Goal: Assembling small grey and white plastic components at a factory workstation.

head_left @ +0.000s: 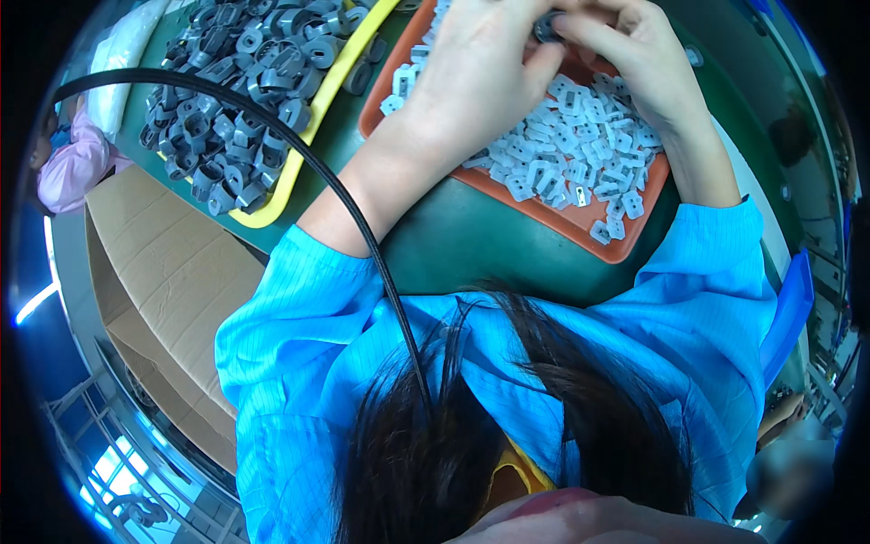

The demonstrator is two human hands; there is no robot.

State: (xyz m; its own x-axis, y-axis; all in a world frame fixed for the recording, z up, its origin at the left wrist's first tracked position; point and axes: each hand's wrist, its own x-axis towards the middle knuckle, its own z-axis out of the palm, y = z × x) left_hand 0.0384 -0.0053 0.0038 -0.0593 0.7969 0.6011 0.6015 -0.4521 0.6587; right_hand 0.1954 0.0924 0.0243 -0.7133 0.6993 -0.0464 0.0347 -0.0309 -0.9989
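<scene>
My left hand [489, 77] and my right hand [639, 59] meet over the orange tray at the top of the view. Pinched between them is a small dark grey plastic part [546, 27], with my right thumb against it and my left fingers closed around its side. The upper edge of the picture cuts off some of my fingers. Under my hands, the orange tray [553, 229] carries a heap of small pale translucent plastic pieces [566, 136]. Left of my left forearm lies a pile of dark grey ring-shaped plastic parts [240, 100] in a yellow-rimmed tray [304, 150].
A green tabletop [507, 258] lies beneath the trays. A black cable [335, 186] arcs across my left forearm. An open cardboard box [172, 272] stands at the left, near a person in pink [77, 168]. A blue panel [790, 313] rises beside my right elbow.
</scene>
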